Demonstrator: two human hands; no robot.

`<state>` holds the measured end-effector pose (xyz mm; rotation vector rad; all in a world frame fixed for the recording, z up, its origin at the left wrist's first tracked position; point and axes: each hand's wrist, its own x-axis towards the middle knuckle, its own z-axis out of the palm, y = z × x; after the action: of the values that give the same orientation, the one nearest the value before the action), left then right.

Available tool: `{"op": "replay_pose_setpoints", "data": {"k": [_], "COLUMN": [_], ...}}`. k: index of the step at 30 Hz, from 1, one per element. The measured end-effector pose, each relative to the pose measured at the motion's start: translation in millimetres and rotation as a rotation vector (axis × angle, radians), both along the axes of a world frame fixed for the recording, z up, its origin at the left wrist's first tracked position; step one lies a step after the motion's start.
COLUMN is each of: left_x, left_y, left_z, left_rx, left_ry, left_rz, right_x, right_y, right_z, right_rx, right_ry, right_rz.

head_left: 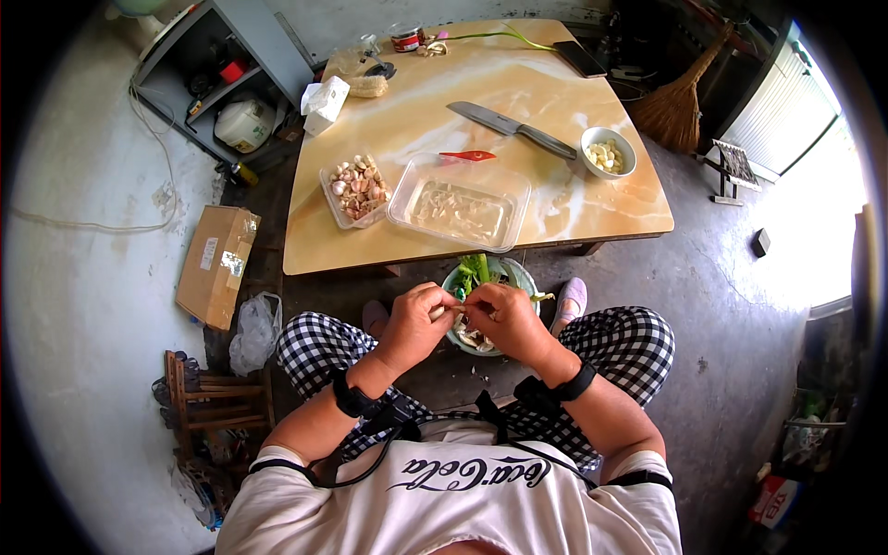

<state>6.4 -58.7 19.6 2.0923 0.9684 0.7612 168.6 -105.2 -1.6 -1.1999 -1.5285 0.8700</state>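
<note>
Pale garlic (pixel 437 314) in hands (pixel 414 319) clears the table's edge (pixel 606 225).

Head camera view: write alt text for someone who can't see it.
The camera wearer's left hand holds a small pale piece, the right hand touching it, above a basin of greens and scraps. The marbled table beyond holds a clear tub of garlic, a clear container with papery bits, a large knife and a white bowl of pale cloves.

Daylight blazing in from the right!
Doorway (pixel 837 217) washed white, glare across the floor (pixel 731 273), fisheye rim bending into black.
</note>
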Motion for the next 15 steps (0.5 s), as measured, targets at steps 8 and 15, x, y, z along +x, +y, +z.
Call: {"op": "replay_pose_setpoints", "data": {"k": [8,15], "left_x": [0.6,0.8], "left_y": [-2.0,-2.7], "left_z": [1.6,3.3], "left_rx": [-0.006,-0.030], "left_ry": [-0.027,-0.074], "left_rz": [-0.012,0.020], "right_x": [0.3,1.3], "right_y": [-1.1,-0.5], "right_z": [2.0,-3.9], "right_rx": [-0.159,-0.295], "right_ry": [0.148,0.370], "right_rz": [0.022,0.029]}}
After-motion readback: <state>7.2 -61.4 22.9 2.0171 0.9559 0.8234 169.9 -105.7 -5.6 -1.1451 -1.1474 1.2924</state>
